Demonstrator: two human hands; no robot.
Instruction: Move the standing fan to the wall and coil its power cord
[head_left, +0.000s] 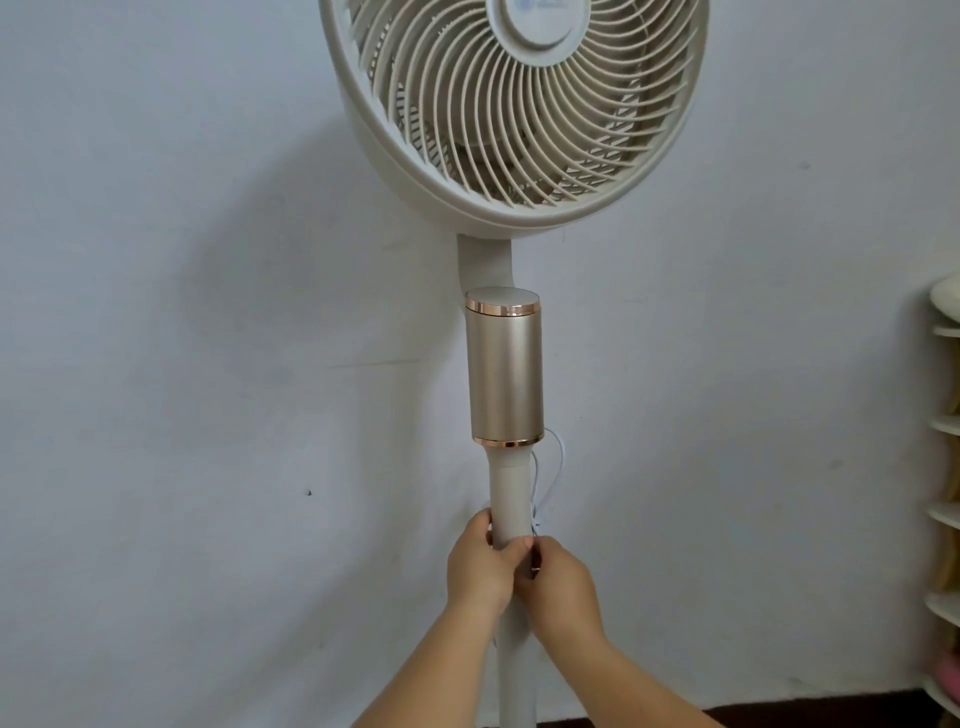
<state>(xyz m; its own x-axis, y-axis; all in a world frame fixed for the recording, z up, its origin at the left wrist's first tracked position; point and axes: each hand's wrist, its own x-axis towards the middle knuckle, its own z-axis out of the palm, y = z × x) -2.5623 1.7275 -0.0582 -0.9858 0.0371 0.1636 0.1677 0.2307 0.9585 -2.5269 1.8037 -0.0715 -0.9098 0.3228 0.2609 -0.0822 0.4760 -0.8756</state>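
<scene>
A plain pale grey-white painted wall (182, 312) fills the left of the view, marked by a soft shadow and a small dark speck low down. Against it, near the middle, stands the cream-coloured plastic standing fan (514, 104), upright, its round grille of curved ribs cut off by the top edge. Below the head a short curved neck meets a champagne-gold metal cylinder (504, 371) with copper-toned rings at top and bottom, and beneath that runs the off-white round pole (509, 499). The left hand (480, 564) is wrapped around the pole from the left, fingers curled behind it and thumb across the front, gripping it. Just beside it, touching it, the right hand (563, 582) is closed at the pole's right side, its fingers pinched on the thin white power cord (550, 467), which loops out from under the gold cylinder and hangs down along the pole to the fingers. Both bare forearms come up from the bottom edge. A dark strip of floor (779, 714) shows at the lower right, and at the far right edge stands a cream tiered shelf rack (943, 514), only partly in view, well apart from the fan.
</scene>
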